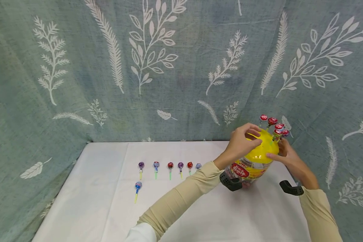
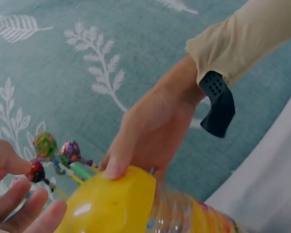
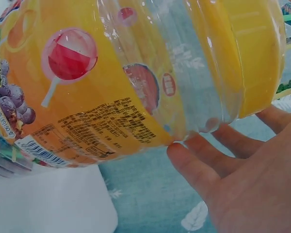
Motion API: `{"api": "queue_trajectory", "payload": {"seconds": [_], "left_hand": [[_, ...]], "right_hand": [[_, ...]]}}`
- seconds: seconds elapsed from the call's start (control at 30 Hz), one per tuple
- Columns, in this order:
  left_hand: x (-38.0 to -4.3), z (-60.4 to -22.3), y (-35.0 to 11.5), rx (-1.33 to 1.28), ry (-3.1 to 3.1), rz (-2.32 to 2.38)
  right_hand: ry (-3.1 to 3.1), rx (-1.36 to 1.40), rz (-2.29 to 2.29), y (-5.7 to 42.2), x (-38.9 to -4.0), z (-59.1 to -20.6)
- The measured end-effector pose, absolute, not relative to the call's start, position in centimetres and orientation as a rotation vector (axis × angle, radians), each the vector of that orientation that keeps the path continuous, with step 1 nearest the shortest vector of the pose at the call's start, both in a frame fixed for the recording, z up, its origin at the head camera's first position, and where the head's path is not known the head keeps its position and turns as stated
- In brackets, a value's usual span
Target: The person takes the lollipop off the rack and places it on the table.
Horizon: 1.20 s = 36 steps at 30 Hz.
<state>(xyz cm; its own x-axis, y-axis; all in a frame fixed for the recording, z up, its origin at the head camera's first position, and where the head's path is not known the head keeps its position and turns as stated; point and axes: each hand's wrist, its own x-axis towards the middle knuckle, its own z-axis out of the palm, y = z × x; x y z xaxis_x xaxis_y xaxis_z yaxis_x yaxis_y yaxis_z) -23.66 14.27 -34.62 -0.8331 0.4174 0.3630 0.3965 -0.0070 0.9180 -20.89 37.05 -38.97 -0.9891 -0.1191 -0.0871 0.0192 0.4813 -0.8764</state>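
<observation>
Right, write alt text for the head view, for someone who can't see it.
A person's right hand holds a candy jar near its yellow lid, with lollipops sticking up from the top, while the left hand is over the lid. Six visible lollipops lie in a row on the white table, with another nearer the viewer.

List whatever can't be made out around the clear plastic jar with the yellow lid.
Head view: finger contact of the right hand, hidden behind the clear jar.
Head view: stick of the rightmost blue-wrapped round lollipop on the white table, hidden by the beige sleeve.
Left wrist view: base of the jar, cut off by the bottom edge.
Right wrist view: small black print on the orange label, too blurred to read.
</observation>
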Motion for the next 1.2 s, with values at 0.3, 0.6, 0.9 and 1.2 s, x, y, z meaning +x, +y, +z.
{"api": "queue_trajectory", "payload": {"seconds": [0.3,0.6,0.9,1.2], "left_hand": [[-24.0,-34.2,17.0,0.903,2.307,1.954],[-24.3,-34.3,19.2,1.062,2.426,1.828],[-24.4,-35.3,20.3,1.168,2.485,1.832],[-24.9,-35.5,20.4,1.266,2.440,1.916]], "right_hand": [[2.596,-0.104,-1.541,37.1,-21.4,-39.0],[2.604,-0.188,-1.641,37.3,-21.3,-40.0],[2.533,-0.139,-1.761,37.3,-21.2,-40.8],[2.566,-0.114,-1.746,37.3,-21.1,-41.3]]}}
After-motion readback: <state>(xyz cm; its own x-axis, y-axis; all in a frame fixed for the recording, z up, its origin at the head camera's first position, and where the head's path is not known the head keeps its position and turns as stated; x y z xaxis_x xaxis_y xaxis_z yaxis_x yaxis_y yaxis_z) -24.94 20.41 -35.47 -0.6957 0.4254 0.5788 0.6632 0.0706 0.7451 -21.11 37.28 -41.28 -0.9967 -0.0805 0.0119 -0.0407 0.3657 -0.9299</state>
